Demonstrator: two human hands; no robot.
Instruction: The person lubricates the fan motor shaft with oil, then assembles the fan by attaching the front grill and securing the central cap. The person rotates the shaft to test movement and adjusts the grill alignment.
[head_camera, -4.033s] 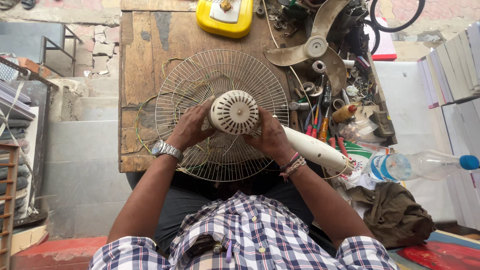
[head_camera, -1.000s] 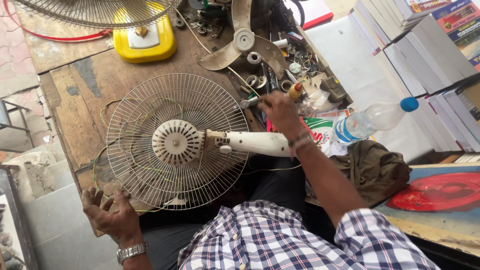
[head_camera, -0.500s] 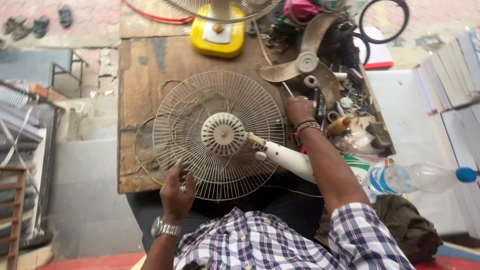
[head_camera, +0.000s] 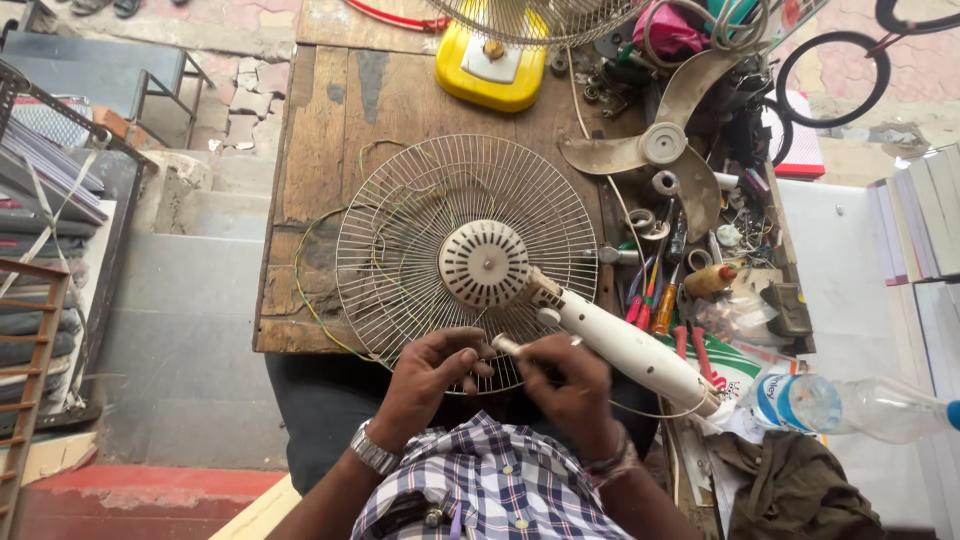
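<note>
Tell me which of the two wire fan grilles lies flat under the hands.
The large round grille on the wooden table, with the white motor at its centre. The other grille stands behind the yellow base.

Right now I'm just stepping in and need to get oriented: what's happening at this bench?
A person sits at a worn wooden table with a round wire fan guard and its white motor housing lying flat. Both hands meet at the guard's near edge: left hand and right hand pinch a small pale rod-shaped part. Screwdrivers lie to the right.

Thin wire metal is forming the fan guard (head_camera: 400, 230), glossy cream plastic is covering the motor housing (head_camera: 485, 263), and rough, worn wood is showing on the workbench (head_camera: 330, 120).
</note>
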